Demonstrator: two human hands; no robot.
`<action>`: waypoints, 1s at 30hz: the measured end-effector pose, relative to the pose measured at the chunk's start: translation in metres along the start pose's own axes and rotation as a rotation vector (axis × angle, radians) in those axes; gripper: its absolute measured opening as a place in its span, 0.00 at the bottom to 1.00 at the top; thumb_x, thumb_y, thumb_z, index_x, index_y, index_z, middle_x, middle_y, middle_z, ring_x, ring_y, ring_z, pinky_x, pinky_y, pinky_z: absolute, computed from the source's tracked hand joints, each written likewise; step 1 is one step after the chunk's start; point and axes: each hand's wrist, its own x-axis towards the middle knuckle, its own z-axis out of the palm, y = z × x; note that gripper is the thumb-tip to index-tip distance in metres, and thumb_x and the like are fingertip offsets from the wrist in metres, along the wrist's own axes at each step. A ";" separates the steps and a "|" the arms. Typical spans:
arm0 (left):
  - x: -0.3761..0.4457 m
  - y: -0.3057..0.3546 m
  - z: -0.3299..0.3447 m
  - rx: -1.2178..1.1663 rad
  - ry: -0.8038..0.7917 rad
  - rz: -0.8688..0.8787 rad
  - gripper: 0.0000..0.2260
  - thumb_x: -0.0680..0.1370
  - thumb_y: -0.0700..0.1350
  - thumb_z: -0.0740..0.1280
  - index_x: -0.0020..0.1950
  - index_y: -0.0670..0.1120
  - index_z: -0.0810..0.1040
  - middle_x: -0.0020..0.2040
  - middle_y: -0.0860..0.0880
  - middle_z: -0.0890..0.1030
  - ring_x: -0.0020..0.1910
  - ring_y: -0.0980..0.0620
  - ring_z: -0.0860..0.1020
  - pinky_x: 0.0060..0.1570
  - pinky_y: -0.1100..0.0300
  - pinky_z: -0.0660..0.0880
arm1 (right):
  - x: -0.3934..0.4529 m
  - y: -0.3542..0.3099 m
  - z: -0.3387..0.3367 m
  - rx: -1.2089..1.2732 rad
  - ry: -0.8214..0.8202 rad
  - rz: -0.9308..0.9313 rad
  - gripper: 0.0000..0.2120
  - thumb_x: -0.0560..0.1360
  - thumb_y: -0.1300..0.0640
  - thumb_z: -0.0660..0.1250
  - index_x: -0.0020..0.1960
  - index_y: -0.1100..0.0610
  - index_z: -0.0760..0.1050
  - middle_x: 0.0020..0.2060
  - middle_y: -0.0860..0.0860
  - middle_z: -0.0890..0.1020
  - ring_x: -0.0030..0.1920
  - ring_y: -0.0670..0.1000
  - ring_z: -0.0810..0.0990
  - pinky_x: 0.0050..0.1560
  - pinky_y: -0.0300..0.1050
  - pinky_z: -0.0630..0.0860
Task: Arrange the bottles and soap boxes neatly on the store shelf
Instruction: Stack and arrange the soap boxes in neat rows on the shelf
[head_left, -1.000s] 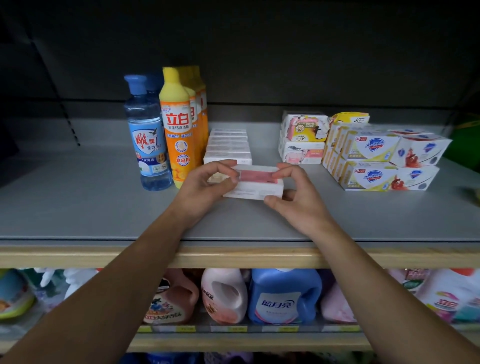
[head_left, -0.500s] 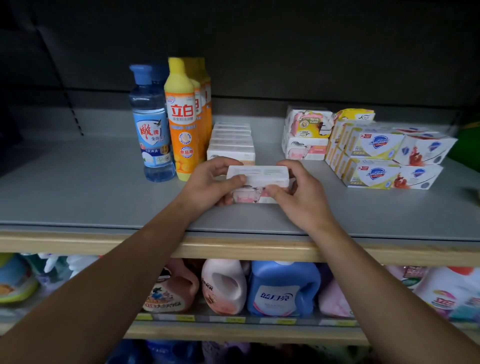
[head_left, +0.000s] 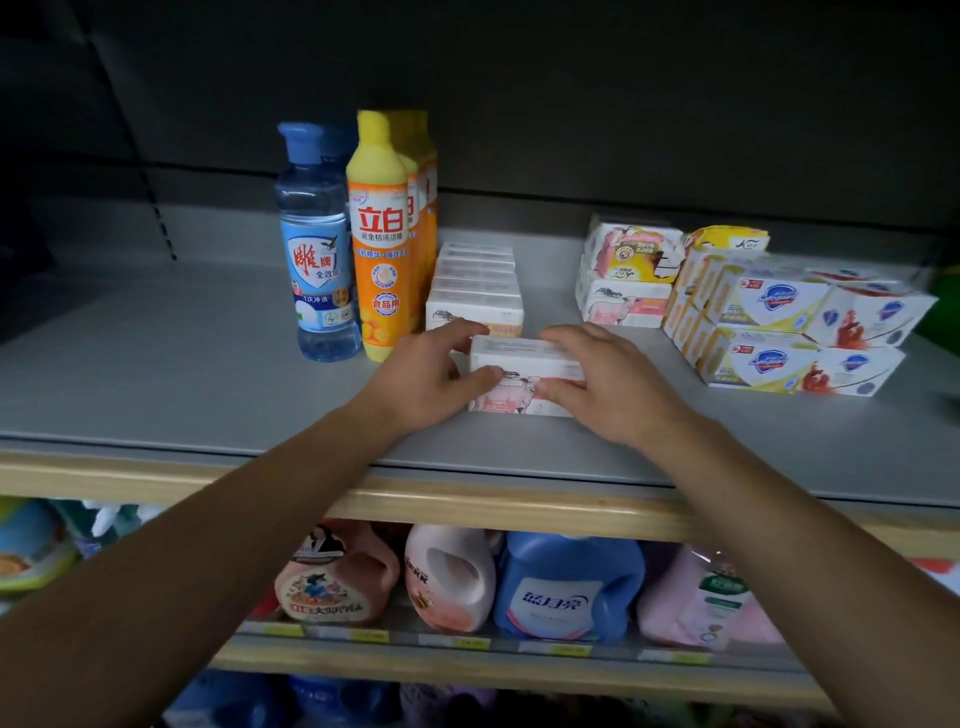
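Detergent jugs (head_left: 519, 582) on lower shelf (head_left: 467, 660); price tags (head_left: 556, 649) along edge.

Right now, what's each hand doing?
Left hand: holding the soap box by its left end.
Right hand: holding the same box's right end.

Grey shelf board (head_left: 156, 374), matte, with a pale wood-coloured front lip (head_left: 467, 501) along its near edge. Behind the board: dark back panel (head_left: 571, 104), nearly black, dimly lit, with a horizontal seam low down. Slotted upright strip (head_left: 158, 223) on that panel, toward the board's left rear. Light falls mostly on the board's front; rear and upper area in shadow. Below the board: lower shelf (head_left: 493, 667), same pale lip, with small yellow price tags (head_left: 369, 635) along its rail. Big detergent jugs (head_left: 566, 587) stand there, pink and blue. Further down, too dark to make out.
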 end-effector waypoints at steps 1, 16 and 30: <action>-0.001 -0.003 -0.006 0.030 -0.037 0.002 0.23 0.76 0.53 0.70 0.69 0.48 0.73 0.59 0.51 0.80 0.45 0.55 0.81 0.46 0.60 0.78 | 0.003 0.001 -0.002 -0.001 -0.019 -0.008 0.24 0.74 0.47 0.71 0.69 0.50 0.71 0.60 0.50 0.76 0.61 0.52 0.74 0.56 0.43 0.67; -0.019 -0.029 -0.017 0.394 -0.136 0.017 0.29 0.75 0.64 0.52 0.52 0.43 0.82 0.53 0.46 0.82 0.55 0.46 0.78 0.55 0.53 0.73 | 0.148 0.004 0.006 0.118 0.380 0.107 0.23 0.73 0.53 0.72 0.67 0.53 0.74 0.62 0.53 0.74 0.60 0.54 0.74 0.60 0.41 0.67; -0.009 -0.038 -0.015 0.381 -0.129 0.016 0.21 0.75 0.60 0.65 0.65 0.51 0.78 0.61 0.54 0.79 0.61 0.49 0.73 0.62 0.55 0.69 | 0.261 0.024 0.052 -0.214 0.293 0.158 0.17 0.76 0.47 0.66 0.60 0.55 0.79 0.53 0.63 0.82 0.55 0.65 0.79 0.55 0.52 0.74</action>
